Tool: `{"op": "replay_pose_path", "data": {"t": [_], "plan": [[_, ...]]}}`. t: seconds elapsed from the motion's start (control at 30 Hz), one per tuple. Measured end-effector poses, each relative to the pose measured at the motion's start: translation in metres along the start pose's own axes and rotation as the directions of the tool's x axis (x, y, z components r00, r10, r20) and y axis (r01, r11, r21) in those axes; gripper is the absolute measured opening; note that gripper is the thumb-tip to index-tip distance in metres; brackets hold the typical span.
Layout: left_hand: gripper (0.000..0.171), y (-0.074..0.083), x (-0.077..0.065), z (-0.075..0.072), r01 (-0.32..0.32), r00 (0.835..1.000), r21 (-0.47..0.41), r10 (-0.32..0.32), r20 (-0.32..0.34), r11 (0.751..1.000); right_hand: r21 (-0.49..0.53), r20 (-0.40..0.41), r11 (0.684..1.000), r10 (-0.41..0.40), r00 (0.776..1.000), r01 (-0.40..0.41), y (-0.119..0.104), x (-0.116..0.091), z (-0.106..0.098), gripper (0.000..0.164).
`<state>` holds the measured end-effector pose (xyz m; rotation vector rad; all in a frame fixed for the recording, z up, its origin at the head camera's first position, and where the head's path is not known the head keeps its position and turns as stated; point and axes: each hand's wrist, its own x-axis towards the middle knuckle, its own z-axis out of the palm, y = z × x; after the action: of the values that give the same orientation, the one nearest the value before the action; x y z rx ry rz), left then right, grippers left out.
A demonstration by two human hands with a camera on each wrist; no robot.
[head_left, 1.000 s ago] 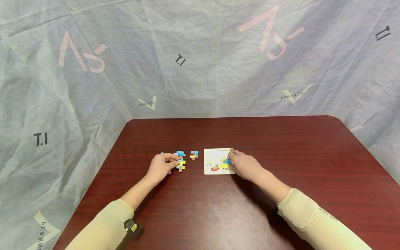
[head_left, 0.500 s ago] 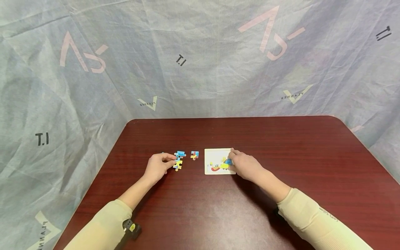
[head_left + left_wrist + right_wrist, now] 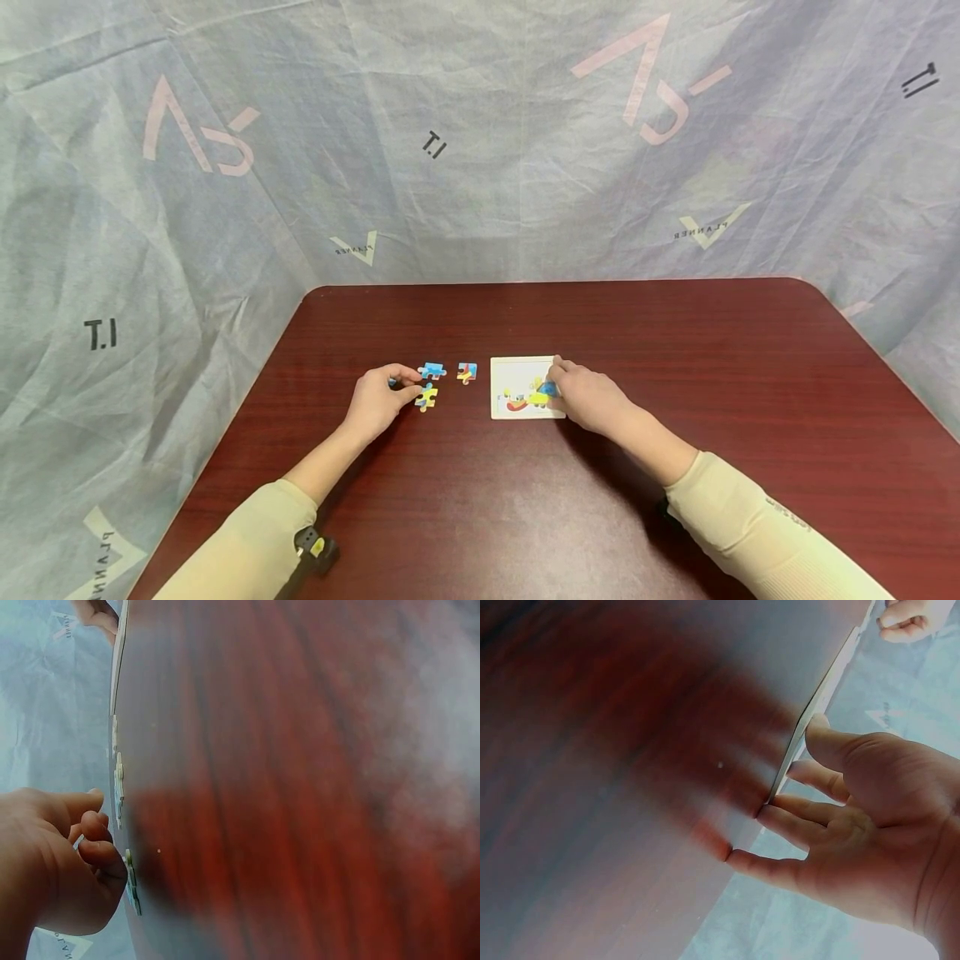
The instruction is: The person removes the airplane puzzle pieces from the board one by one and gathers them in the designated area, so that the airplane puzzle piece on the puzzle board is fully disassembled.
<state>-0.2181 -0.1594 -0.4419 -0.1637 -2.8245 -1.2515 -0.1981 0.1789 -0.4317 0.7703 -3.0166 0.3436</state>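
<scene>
My left hand (image 3: 378,400) hovers just left of a yellow-and-blue jigsaw piece (image 3: 427,398), thumb tip close beside it. Thumb and index finger are apart, with nothing pinched between them; the left wrist view shows the fingers loosely bent above flat pieces (image 3: 119,787). Behind lies a blue piece (image 3: 432,371), and another is partly hidden by the hand. Over on the right, my right hand (image 3: 592,398) holds the right side of a pale puzzle tray (image 3: 517,367), covering that edge. In the right wrist view its thumb touches the tray's rim (image 3: 821,701).
A blue, red and yellow piece (image 3: 467,372) lies between the left hand and the tray. Several joined coloured pieces (image 3: 517,402) fill the tray's lower part. The dark red table (image 3: 480,500) reaches back to a grey printed cloth (image 3: 480,208).
My left hand has shifted slightly left together with the yellow-and-blue jigsaw piece, then its thumb and index finger have parted from it. The right hand stays on the tray.
</scene>
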Motion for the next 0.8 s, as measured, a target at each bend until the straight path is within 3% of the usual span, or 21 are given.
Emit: {"op": "replay_pose_path", "data": {"t": [0.4, 0.67, 0.8], "plan": [[0.007, 0.002, -0.001, 0.003, -0.024, 1.000, -0.013, 0.023, -0.017, 1.000, -0.028, -0.003, 0.999, 0.021, 1.000, -0.022, -0.001, 0.000, -0.001, 0.029], [0.008, 0.008, -0.002, 0.010, -0.041, 0.999, -0.007, 0.041, 0.012, 0.999, 0.056, 0.019, 0.997, 0.049, 0.999, -0.050, -0.002, -0.001, -0.004, 0.039], [0.009, 0.013, -0.004, 0.013, -0.045, 0.999, -0.030, 0.045, 0.026, 0.999, 0.062, 0.040, 0.995, 0.074, 0.996, -0.076, -0.001, -0.001, -0.004, 0.028]]}}
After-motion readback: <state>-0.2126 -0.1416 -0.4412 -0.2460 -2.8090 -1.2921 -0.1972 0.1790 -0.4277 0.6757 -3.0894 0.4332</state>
